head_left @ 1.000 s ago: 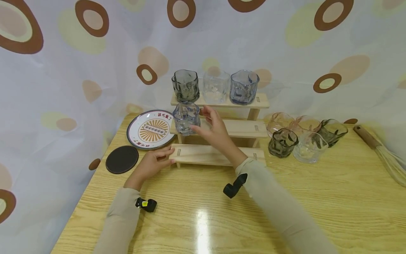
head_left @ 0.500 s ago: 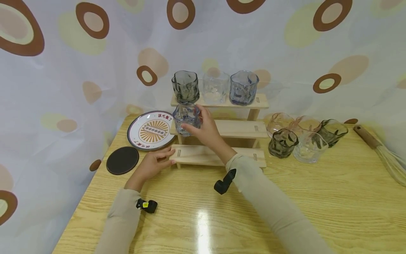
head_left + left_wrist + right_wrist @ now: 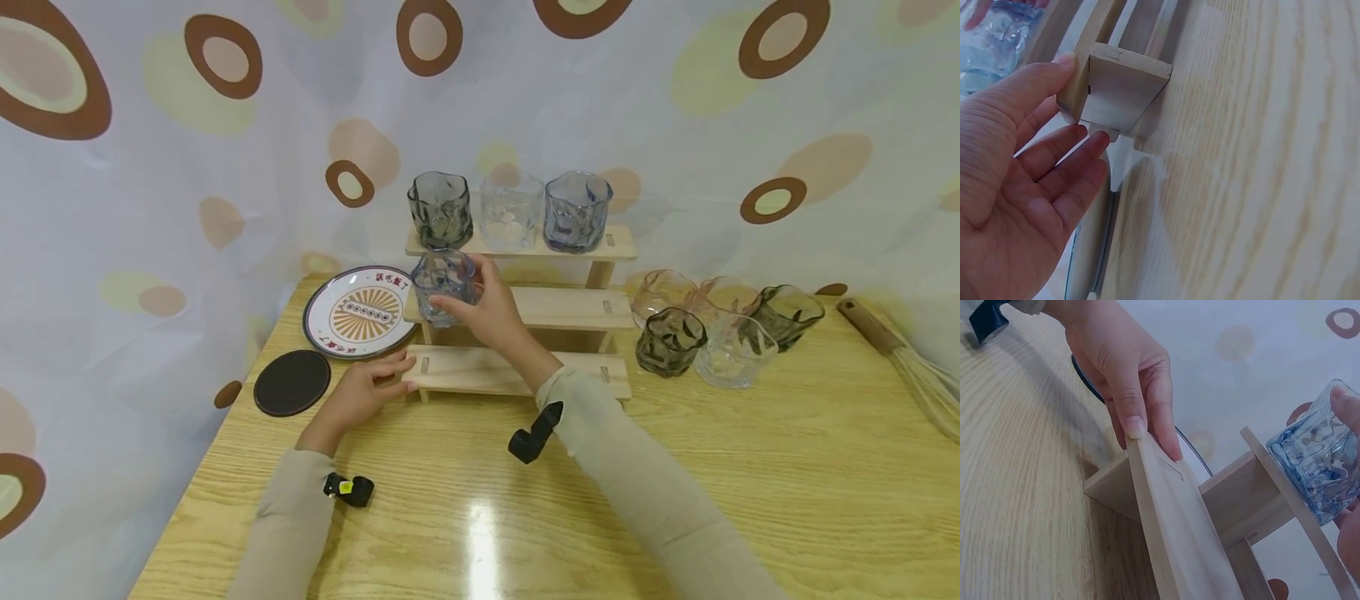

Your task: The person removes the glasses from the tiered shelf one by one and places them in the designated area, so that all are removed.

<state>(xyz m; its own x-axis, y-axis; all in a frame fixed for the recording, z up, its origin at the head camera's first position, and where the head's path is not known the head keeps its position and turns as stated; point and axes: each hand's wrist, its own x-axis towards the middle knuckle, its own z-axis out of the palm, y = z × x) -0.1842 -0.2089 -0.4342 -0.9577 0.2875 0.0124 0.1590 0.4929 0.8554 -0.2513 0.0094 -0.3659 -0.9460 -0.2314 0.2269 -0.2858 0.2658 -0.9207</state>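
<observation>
My right hand (image 3: pixel 491 308) grips a pale blue wavy glass (image 3: pixel 442 292) at the left end of the middle tier of a wooden stepped shelf (image 3: pixel 577 308). In the right wrist view, the glass (image 3: pixel 1319 450) stands right at the board's edge, thumb and fingers on either side. My left hand (image 3: pixel 363 387) pinches the left end of the lowest board (image 3: pixel 457 371); the right wrist view shows its thumb on the front edge. On the top tier stand a dark grey glass (image 3: pixel 440 212), a clear glass (image 3: pixel 512 217) and a blue glass (image 3: pixel 576 212).
Several glasses cluster right of the shelf, among them a dark glass (image 3: pixel 670 342) and a clear glass (image 3: pixel 735 354). Farther right lies a whisk (image 3: pixel 873 327). A patterned plate (image 3: pixel 360 312) and a black round coaster (image 3: pixel 292 383) lie on the left. A patterned curtain (image 3: pixel 525 100) hangs behind.
My right hand has moved left and closed its fingers round the pale blue glass, which stays about where it was. The left hand keeps its place on the lowest board.
</observation>
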